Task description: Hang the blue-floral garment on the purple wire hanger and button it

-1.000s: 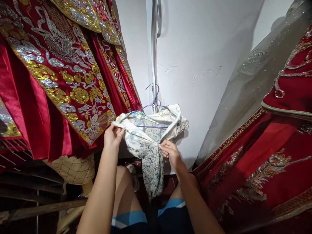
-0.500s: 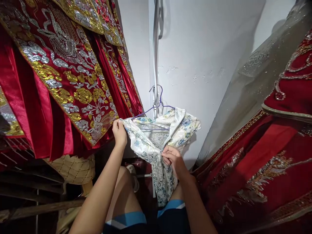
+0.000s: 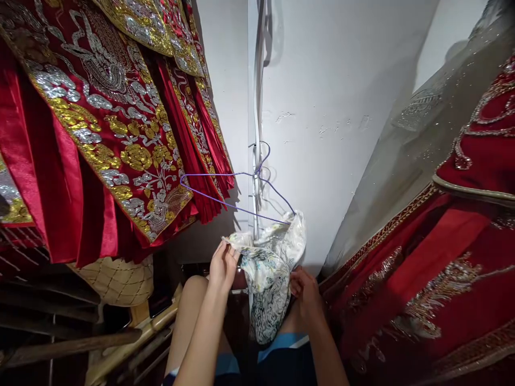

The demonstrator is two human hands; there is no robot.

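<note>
A white dress with a blue and yellow floral print hangs by one shoulder from the right end of a purple wire hanger. The hanger's left arm is bare, and its hook is caught on a white strip along the wall. My left hand pinches the dress's loose left shoulder, below the hanger. My right hand is at the right edge of the dress, its fingers curled against the fabric; the fingertips are partly hidden in shadow.
Red garments with gold and silver sequins hang on the left. On the right hang a beaded red gown and a sheer glittery cloth. Wooden chair parts stand low on the left, and a white wall rises behind the hanger.
The dress's left shoulder has come off the hanger, which has tilted down to the right. My left hand has moved down and right with the fabric; my right hand has lowered slightly rightward.
</note>
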